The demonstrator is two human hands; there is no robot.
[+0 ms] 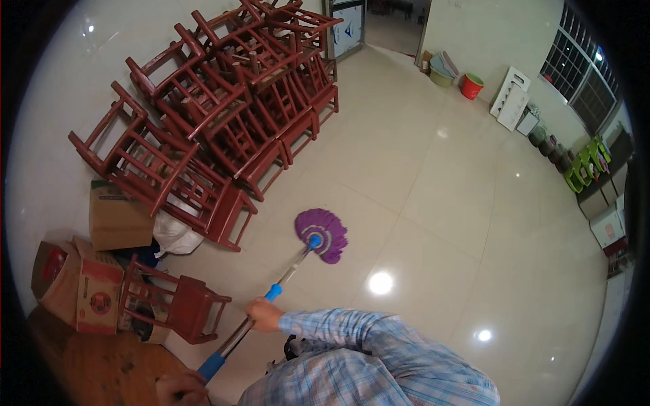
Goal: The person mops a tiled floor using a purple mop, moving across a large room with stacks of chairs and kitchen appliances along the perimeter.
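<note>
A mop with a purple string head and a metal pole with blue fittings lies slantwise across the view. Its head is spread on the glossy tiled floor. My right hand is closed around the pole just below the upper blue collar. At the bottom left, my left hand is at the blue grip near the pole's end, partly dim and cut by the picture's edge. My sleeve is blue checked cloth.
Red wooden chairs are stacked along the left wall. Cardboard boxes, a small red chair and a wooden tabletop stand lower left. A red bucket, basins and green racks line the far and right walls.
</note>
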